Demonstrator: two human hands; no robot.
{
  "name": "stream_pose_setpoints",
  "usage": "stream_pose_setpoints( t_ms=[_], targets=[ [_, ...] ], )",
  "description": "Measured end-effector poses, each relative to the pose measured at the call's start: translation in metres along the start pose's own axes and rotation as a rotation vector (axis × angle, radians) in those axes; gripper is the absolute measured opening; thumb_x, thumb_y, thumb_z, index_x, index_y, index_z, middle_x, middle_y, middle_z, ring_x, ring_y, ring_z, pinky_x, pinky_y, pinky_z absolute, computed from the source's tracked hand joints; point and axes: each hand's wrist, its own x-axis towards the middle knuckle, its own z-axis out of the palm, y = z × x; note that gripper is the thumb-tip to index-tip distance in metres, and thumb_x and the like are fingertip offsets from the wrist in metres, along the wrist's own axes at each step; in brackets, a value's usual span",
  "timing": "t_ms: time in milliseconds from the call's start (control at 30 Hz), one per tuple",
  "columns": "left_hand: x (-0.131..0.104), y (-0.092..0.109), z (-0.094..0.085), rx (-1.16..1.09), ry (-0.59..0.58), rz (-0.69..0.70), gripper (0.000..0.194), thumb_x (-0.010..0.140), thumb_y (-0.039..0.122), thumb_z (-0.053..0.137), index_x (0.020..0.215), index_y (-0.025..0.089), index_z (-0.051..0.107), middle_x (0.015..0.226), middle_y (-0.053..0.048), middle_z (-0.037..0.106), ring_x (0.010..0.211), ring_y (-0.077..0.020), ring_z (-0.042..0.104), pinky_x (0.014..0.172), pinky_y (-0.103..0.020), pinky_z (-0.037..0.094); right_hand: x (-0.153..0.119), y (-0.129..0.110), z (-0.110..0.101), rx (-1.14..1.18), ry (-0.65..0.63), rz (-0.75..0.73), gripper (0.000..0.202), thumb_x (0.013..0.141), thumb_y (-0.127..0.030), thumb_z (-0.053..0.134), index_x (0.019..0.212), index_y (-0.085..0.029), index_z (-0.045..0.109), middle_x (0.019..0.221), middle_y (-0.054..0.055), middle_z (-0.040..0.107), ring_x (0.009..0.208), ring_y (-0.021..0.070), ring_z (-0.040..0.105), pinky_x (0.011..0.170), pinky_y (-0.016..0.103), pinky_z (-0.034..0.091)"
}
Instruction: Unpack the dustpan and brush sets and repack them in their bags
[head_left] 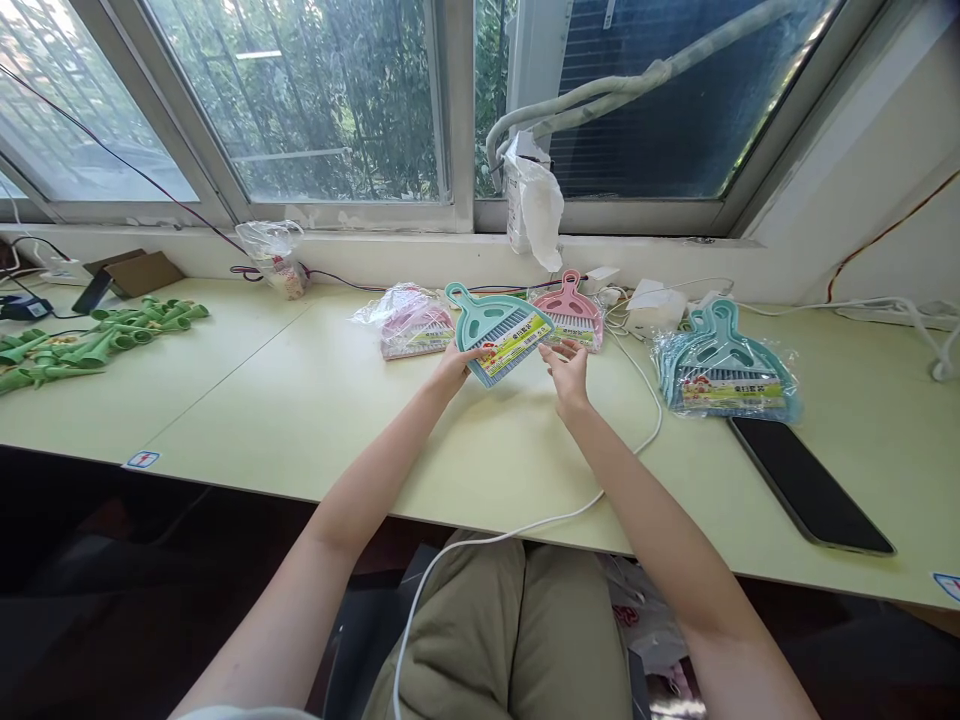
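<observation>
Step in hand, as I read it: a two-handed hold. Teal set (474,318) is up off the worktop (247,400), tilted, handle up-left, label (517,345) facing the wearer.

Left hand (450,370): grip closed, thumb over the bristle side, pinching the lower-left edge. Right hand (570,375): thumb and fingers bent in at the right corner; can't tell if they pinch it or just touch.

Pink set (574,310) lies just behind the right hand, bagged pink set (420,322) beyond the left. Bagged teal sets (727,370) sit well right, phone (810,485) just in front. White cable (649,400) runs right of the right hand.

My call: any move from here calls for a firm left pinch, clear of the cable.
</observation>
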Motion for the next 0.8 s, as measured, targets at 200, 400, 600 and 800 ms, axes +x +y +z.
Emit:
stream_pose_setpoints(
  t_ms=[200,400,600,800],
  targets=[
    [-0.002,-0.002,0.002,-0.020,-0.035,-0.016,0.067,0.059,0.016,0.082,0.121,0.018,0.056,0.100,-0.007,0.073,0.096,-0.0234,0.069,0.093,-0.040,0.053,-0.008,0.000,0.006,0.119,-0.325,0.174,0.035,0.072,-0.048,0.072,0.094,-0.023,0.058,0.107,0.006,0.071,0.091,0.0187,0.070,0.076,0.029,0.052],
    [-0.002,-0.003,0.002,-0.029,-0.100,-0.035,0.065,0.059,0.014,0.082,0.120,0.018,0.057,0.097,-0.006,0.073,0.096,-0.0237,0.069,0.095,-0.043,0.052,-0.012,-0.002,0.007,0.110,-0.236,0.190,0.029,0.071,-0.042,0.075,0.087,-0.022,0.061,0.099,0.003,0.074,0.082,0.0155,0.071,0.070,0.024,0.049],
    [-0.003,-0.005,0.004,-0.012,-0.153,-0.066,0.068,0.058,0.011,0.082,0.120,0.020,0.057,0.099,-0.005,0.073,0.092,-0.0233,0.069,0.097,-0.047,0.051,-0.010,-0.003,0.002,0.072,-0.175,0.215,0.039,0.064,-0.050,0.080,0.081,-0.022,0.060,0.090,0.003,0.075,0.073,0.0161,0.070,0.063,0.024,0.046],
    [-0.002,-0.004,0.004,-0.033,-0.132,-0.055,0.068,0.059,0.010,0.079,0.123,0.019,0.056,0.100,-0.006,0.073,0.098,-0.0240,0.069,0.100,-0.047,0.050,-0.014,-0.008,0.005,0.126,-0.232,0.218,0.038,0.066,-0.052,0.079,0.083,-0.023,0.061,0.095,0.002,0.074,0.070,0.0142,0.069,0.067,0.025,0.051]
  ],
)
